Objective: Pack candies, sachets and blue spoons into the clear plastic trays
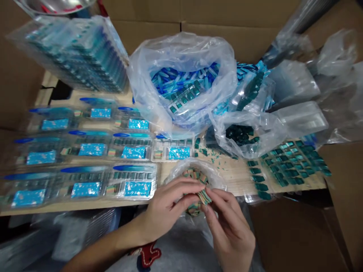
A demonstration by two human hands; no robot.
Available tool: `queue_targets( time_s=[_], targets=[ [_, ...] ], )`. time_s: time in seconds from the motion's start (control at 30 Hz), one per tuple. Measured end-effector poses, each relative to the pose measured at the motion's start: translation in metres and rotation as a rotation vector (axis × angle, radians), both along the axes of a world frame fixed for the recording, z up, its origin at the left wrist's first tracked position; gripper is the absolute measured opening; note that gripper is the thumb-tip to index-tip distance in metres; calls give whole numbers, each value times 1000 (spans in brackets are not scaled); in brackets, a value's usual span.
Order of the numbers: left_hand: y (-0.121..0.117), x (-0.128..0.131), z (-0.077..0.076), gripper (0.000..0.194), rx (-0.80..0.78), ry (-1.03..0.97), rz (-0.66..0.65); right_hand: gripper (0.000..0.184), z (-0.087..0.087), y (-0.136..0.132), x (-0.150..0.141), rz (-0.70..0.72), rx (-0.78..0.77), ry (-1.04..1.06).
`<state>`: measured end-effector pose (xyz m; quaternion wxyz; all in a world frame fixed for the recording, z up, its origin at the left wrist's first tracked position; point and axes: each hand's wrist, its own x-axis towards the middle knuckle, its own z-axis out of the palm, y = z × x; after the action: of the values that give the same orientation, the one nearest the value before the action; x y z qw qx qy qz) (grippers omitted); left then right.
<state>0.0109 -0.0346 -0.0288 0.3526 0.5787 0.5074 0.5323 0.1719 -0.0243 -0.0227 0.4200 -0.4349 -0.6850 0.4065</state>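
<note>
My left hand (167, 207) and my right hand (229, 230) meet low in the middle, pinching a small stack of striped pastel blocks (204, 196) between their fingers. Just below and behind the fingers, a clear plastic bag (195, 170) holds more of these blocks. Left of my hands lies a clear blister tray (133, 189) with a blue printed card, a striped block and a row of teal pieces. Several similar trays (85, 151) fill the board beyond it. Neither hand touches a tray.
Trays and bags rest on a wooden board (235, 177), its surface littered with teal fragments. A clear bag of blue and teal pieces (181, 83) stands beyond, near stacked trays (73, 53). Loose teal pieces (292, 162) lie at right. Cardboard box walls (295, 234) surround everything.
</note>
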Motion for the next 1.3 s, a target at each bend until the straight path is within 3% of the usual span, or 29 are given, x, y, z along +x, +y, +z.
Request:
queue_targets(
  time_s=[0.13, 0.37, 0.6, 0.77, 0.9, 1.13, 1.3],
  targets=[
    [-1, -1, 4, 31, 48, 54, -5, 53, 1, -4, -1, -17, 6, 12],
    [7, -1, 5, 23, -357, -261, -110, 54, 3, -5, -1, -5, 78, 45],
    [5, -3, -6, 19, -520, -432, -183, 49, 1, -3, -1, 13, 41, 70],
    [6, 1, -8, 9, -657, -743, -162, 49, -3, -5, -1, -16, -38, 124],
    [12, 4, -2, 20, -796, -971, -140, 38, -1, -4, -1, -16, -55, 75],
    [8, -1, -8, 25, -890, -847, -177, 37, -1, 1, -4, -24, -88, 51],
    [9, -4, -9, 30, -954, -1012, -257, 42, -2, -4, -4, -36, -148, 73]
  ],
)
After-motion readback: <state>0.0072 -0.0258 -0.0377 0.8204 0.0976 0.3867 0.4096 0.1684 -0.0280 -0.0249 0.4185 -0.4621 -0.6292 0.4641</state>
